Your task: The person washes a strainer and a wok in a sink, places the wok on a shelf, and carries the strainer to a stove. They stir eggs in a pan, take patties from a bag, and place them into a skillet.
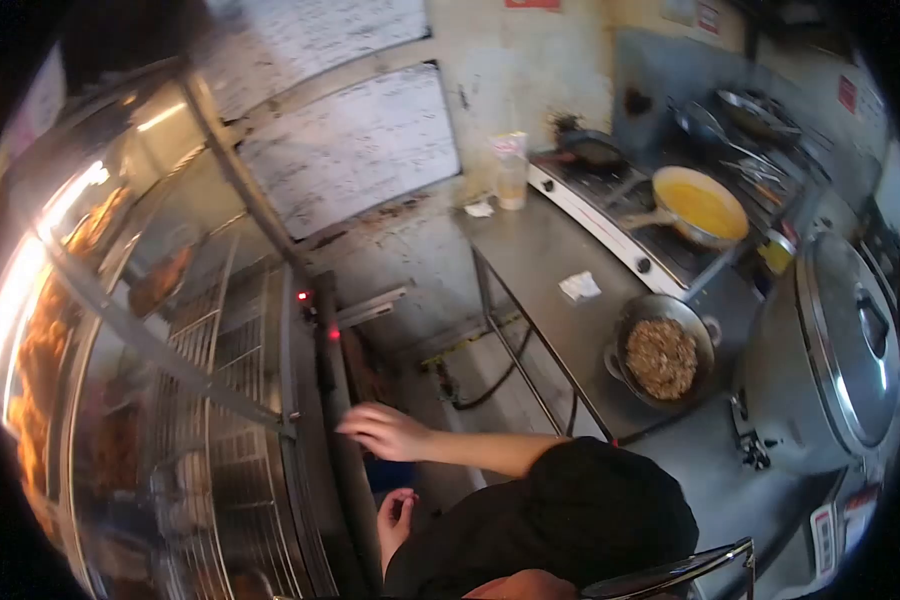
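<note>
Beside the glass-sided, metal-framed cabinet (pixel 195 385), bare right hand (pixel 382 430) hovers, released; bare left hand (pixel 397 515) curls, grip unclear.

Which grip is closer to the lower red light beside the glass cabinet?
The person's right. The right grip reaches out below the red light in view; the left grip is lower still, farther from it.

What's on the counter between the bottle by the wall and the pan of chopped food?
One crumpled white paper on the steel counter, between bottle and food pan. Shows in the head view.
</note>
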`<state>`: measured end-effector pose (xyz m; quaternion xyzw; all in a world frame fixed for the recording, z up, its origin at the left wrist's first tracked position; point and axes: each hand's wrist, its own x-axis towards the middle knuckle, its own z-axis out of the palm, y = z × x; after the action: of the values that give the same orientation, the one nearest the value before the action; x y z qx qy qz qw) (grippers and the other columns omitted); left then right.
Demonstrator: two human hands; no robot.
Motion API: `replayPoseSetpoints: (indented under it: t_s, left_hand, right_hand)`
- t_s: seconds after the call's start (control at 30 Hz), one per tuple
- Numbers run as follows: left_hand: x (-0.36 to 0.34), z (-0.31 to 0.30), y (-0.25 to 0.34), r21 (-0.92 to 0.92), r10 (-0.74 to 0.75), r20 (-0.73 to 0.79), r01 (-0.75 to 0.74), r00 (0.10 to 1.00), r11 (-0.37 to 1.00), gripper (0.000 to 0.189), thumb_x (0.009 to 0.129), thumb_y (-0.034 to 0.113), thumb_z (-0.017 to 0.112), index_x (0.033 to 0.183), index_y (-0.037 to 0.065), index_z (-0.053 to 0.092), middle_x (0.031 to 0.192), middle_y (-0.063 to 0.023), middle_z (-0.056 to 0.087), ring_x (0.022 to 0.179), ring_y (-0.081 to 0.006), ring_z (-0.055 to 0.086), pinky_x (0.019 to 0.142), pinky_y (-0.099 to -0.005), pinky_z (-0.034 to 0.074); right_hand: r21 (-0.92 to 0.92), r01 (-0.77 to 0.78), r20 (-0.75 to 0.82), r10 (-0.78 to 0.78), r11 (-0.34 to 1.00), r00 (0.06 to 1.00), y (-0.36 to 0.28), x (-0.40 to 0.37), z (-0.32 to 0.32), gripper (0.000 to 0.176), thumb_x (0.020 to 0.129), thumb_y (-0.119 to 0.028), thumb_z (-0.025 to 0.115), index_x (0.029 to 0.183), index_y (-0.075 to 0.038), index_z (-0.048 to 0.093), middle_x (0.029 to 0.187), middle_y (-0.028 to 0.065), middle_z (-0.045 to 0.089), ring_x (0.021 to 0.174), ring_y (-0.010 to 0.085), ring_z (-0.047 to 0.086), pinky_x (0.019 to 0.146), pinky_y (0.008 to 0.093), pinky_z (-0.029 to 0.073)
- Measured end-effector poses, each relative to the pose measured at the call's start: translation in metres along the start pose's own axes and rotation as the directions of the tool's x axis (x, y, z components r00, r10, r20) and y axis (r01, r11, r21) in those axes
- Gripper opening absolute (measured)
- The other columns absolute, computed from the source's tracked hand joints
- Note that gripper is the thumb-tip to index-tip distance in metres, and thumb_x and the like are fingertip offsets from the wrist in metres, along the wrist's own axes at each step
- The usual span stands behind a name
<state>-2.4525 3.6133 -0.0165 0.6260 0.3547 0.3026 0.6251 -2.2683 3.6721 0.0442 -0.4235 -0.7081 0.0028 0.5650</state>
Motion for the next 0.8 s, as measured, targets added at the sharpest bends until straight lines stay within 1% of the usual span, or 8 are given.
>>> replayPoseSetpoints:
  t_s: [0.1,0.17,0.33,0.47,0.53,0.57,0.63,0.8]
  left_hand:
    - [0.033,0.008,-0.020,-0.078,-0.023,0.142,0.035,0.990,0.996,0.011,0.085,0.002,0.050,0.095,0.000,0.054,0.085,-0.0046,0.057,0.082,-0.0114,0.054,0.076,-0.0225,0.041]
    - [0.054,0.017,-0.038,-0.105,-0.045,0.231,0.071,0.972,0.992,0.012,0.085,0.003,0.051,0.095,0.000,0.054,0.084,-0.0040,0.057,0.081,-0.0109,0.054,0.077,-0.0227,0.042]
    - [0.095,0.064,-0.064,0.053,-0.182,0.493,0.180,0.851,0.982,0.012,0.085,0.005,0.052,0.096,0.001,0.055,0.083,-0.0034,0.059,0.079,-0.0102,0.055,0.076,-0.0232,0.043]
    - [0.154,0.093,-0.066,0.278,-0.250,0.632,0.086,0.734,0.957,0.013,0.085,0.007,0.052,0.096,0.001,0.055,0.084,-0.0038,0.059,0.079,-0.0099,0.055,0.072,-0.0234,0.043]
    - [0.189,0.105,-0.083,0.296,-0.202,0.671,-0.009,0.713,0.955,0.013,0.086,0.009,0.052,0.096,0.002,0.056,0.085,-0.0045,0.060,0.078,-0.0101,0.055,0.069,-0.0237,0.044]
    - [0.205,0.114,-0.083,0.297,-0.209,0.677,-0.002,0.706,0.955,0.013,0.086,0.009,0.052,0.096,0.002,0.056,0.085,-0.0045,0.060,0.078,-0.0101,0.055,0.069,-0.0237,0.044]
    - [0.237,0.150,-0.071,0.243,-0.155,0.673,-0.019,0.723,0.970,0.013,0.085,0.009,0.052,0.096,0.003,0.056,0.086,-0.0050,0.060,0.078,-0.0114,0.056,0.069,-0.0244,0.044]
    - [0.297,0.247,-0.010,0.283,-0.106,0.787,-0.202,0.608,0.937,0.015,0.084,0.009,0.054,0.097,0.003,0.056,0.087,-0.0058,0.060,0.081,-0.0136,0.057,0.072,-0.0258,0.045]
  right_hand:
    - [-0.325,-0.626,0.302,0.705,0.709,0.642,0.037,-0.247,-0.032,0.042,0.083,-0.021,0.053,0.122,-0.010,0.043,0.125,0.0171,0.039,0.111,0.0342,0.043,0.093,0.0397,0.036]
    - [-0.624,-0.754,0.488,0.856,0.204,-0.172,-0.014,-0.302,-0.095,0.069,0.081,-0.053,0.046,0.135,-0.015,0.025,0.140,0.0187,0.014,0.127,0.0364,0.020,0.101,0.0432,0.023]
    - [0.051,-0.780,0.585,0.652,-0.623,-0.482,-0.051,-0.386,-0.126,0.074,0.081,-0.061,0.037,0.138,-0.019,0.014,0.138,0.0160,0.022,0.126,0.0305,0.023,0.102,0.0415,0.021]
    - [0.201,-0.807,0.686,0.668,-0.555,-0.288,-0.060,-0.284,-0.191,0.068,0.086,-0.054,0.035,0.136,-0.010,0.020,0.123,0.0156,0.045,0.111,0.0233,0.046,0.096,0.0395,0.032]
    - [-0.460,-0.849,0.549,0.835,0.258,-0.044,-0.024,-0.307,-0.199,0.060,0.087,-0.052,0.033,0.126,-0.007,0.040,0.101,0.0183,0.057,0.094,0.0266,0.054,0.085,0.0370,0.039]
    - [-0.362,-0.928,0.408,0.881,-0.086,-0.241,-0.029,-0.240,-0.225,0.048,0.088,-0.045,0.038,0.109,-0.004,0.054,0.089,0.0147,0.060,0.083,0.0245,0.056,0.076,0.0356,0.043]
    - [0.027,-0.982,0.120,0.975,0.187,0.189,-0.029,-0.205,-0.241,0.041,0.087,-0.040,0.044,0.100,-0.003,0.058,0.086,0.0118,0.061,0.080,0.0224,0.057,0.073,0.0331,0.044]
    - [0.071,-0.986,-0.049,0.988,0.151,0.147,-0.019,-0.179,-0.275,0.032,0.085,-0.033,0.052,0.099,-0.004,0.060,0.084,0.0059,0.062,0.075,0.0142,0.057,0.070,0.0265,0.044]
